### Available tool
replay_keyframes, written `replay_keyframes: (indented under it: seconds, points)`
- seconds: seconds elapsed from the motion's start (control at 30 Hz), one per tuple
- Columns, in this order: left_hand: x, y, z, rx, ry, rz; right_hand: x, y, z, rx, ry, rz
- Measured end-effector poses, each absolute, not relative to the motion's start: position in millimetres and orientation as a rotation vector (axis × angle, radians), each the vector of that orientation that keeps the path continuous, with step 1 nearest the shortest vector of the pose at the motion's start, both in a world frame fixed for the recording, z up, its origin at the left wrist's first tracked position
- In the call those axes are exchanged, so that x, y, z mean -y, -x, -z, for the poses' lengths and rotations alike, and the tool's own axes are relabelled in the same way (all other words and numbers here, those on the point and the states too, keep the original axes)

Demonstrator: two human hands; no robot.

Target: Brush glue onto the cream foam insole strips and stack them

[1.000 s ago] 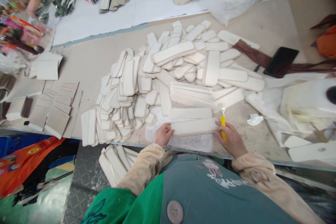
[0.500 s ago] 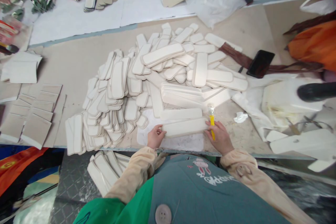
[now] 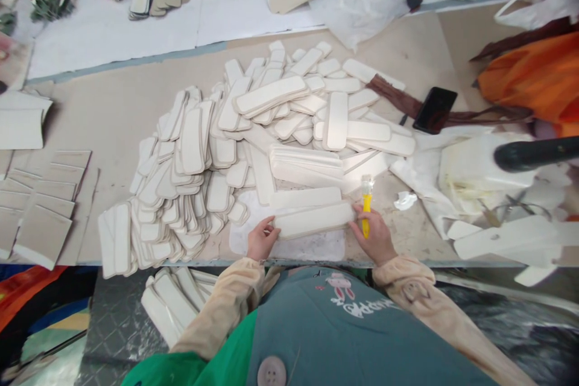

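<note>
"Moved since the earlier frame?"

"Brush (image 3: pixel 367 208), yellow-handled, one: swung slightly, bristle end now more to the right. Surroundings sit further left in view."

"Left hand (image 3: pixel 263 239)?"

"One. Thumb and fingertips drawn nearly together, closed on the left end of the white strip (image 3: pixel 312 221)."

"Right hand (image 3: pixel 373 234)?"

"One. Fingers curled round the brush handle, bristles pointing away from the body; thumb side touching the strip's right end. Exact gap between those fingers: cannot tell."

"Location of the white strip?"

"Between the two hands, near the table's front edge, lying partly over a pale sheet (image 3: pixel 316 247). Topmost piece, one; whether more lie beneath, cannot tell."

"Other stock, counted?"

"Second strip (image 3: pixel 307 198), one, just behind the first. Fanned stack (image 3: pixel 305 163), one, behind that; pieces overlap, count unclear. Heap of loose pieces (image 3: pixel 271 93), one, too overlapped to number. Black phone (image 3: pixel 435 110), one, right of the heap. White container (image 3: pixel 479 163), one, nearer the front than the phone. Crumpled scrap (image 3: pixel 405 200), one, between brush and container."
</note>
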State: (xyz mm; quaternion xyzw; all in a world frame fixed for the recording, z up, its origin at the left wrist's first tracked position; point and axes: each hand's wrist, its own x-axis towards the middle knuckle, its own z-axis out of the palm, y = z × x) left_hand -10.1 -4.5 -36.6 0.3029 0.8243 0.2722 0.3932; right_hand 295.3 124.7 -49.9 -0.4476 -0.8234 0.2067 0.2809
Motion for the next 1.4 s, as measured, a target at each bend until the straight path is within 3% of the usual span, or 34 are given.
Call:
replay_keyframes:
  seconds: [0.83, 1.4]
  points:
    - [5, 8, 38, -2.068, -0.851, -0.697, -144, -288, 56, 2.104, 1.324, -0.744]
    - [2, 5, 33, -2.117, -0.832, -0.659, -145, -287, 57, 2.168, 1.284, -0.641]
